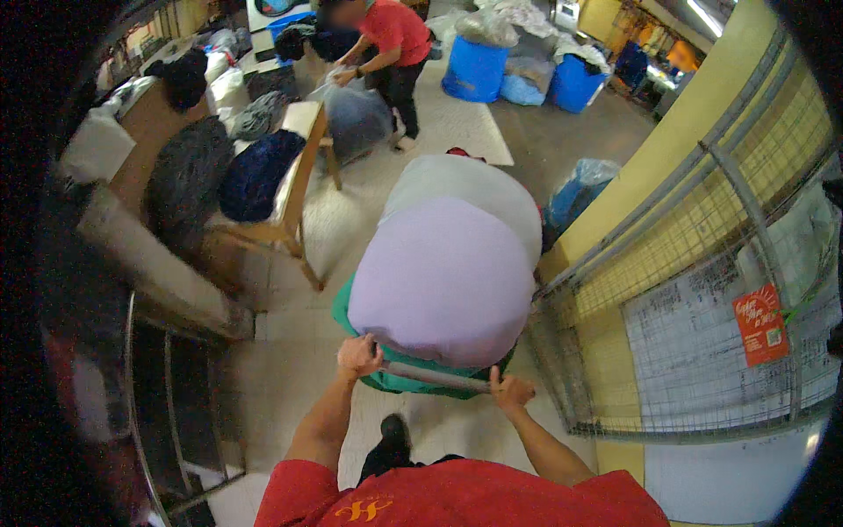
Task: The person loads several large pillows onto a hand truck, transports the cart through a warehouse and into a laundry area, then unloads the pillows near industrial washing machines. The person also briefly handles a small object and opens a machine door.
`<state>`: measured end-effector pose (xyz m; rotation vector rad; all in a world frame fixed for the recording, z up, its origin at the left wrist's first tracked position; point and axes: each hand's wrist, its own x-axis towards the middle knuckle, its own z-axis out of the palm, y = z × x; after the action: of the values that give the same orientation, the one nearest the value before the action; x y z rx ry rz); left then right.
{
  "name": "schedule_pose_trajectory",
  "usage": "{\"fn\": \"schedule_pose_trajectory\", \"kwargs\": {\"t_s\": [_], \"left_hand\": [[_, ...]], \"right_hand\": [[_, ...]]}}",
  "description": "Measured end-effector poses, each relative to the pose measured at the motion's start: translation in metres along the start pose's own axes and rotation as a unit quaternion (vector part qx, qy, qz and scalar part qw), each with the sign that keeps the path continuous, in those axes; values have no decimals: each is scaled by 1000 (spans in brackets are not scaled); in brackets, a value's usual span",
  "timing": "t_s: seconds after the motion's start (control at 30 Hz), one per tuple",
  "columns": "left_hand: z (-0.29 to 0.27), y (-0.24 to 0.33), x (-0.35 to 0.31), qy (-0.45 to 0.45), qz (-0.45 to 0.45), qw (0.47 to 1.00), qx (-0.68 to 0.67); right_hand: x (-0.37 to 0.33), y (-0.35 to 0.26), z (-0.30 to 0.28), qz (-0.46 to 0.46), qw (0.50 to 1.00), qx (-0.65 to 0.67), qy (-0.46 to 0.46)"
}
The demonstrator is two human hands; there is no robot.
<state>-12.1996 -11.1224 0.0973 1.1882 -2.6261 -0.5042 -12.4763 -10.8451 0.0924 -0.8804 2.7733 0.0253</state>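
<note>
Left hand (359,356) and right hand (513,391) grip grey bar (432,376), best hold; lilac bundle (443,277) looks soft, likely heavy.

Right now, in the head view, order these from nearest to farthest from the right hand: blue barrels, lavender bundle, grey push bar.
1. Grey push bar: in the right hand.
2. Lavender bundle: just ahead of the bar.
3. Blue barrels: far ahead, beyond the bundle.
</note>
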Motion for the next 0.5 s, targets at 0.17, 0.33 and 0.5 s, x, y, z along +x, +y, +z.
{"fn": "schedule_pose_trajectory", "kwargs": {"t_s": [0.17,0.33,0.5], "left_hand": [[-20,-64,147,-2,26,999,36],[-36,-116,304,-27,-68,997,40],[-32,-149,448,154,-88,983,-37]], "right_hand": [[80,-93,-52,-66,997,33,-1],[185,-179,-44,-146,958,99,224],[289,-245,-53,-189,919,102,331]]}}
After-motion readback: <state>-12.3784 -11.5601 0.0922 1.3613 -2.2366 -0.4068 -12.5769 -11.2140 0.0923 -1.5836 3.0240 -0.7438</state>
